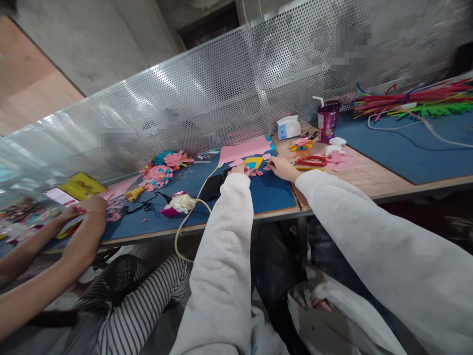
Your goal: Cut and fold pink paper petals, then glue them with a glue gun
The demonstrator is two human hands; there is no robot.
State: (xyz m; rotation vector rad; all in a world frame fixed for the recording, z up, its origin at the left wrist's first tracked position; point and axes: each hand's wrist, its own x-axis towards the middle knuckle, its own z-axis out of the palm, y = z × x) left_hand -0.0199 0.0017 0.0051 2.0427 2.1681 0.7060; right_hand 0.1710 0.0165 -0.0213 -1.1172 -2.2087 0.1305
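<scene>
My left hand [242, 169], in a light grey sleeve, is at the edge of yellow and blue paper [253, 162] on the blue mat. Its fingers are curled in, and whatever is between them is too small to make out. Opposite it, my right hand [283, 168] pinches at a small pink paper piece [266, 167]. More cut pink paper bits [256, 172] lie between the hands. Behind them are large pink sheets [244, 148]. Red-handled scissors [312, 160] rest just right of my right hand.
A black phone [212, 188], a tissue pack [179, 203] and a white cable [177, 239] lie left of my arm. Paper flowers [158, 176] and a purple cup [327, 121] stand farther back. Another person's hands [90, 204] work at left. A perforated metal screen [207, 84] closes the back.
</scene>
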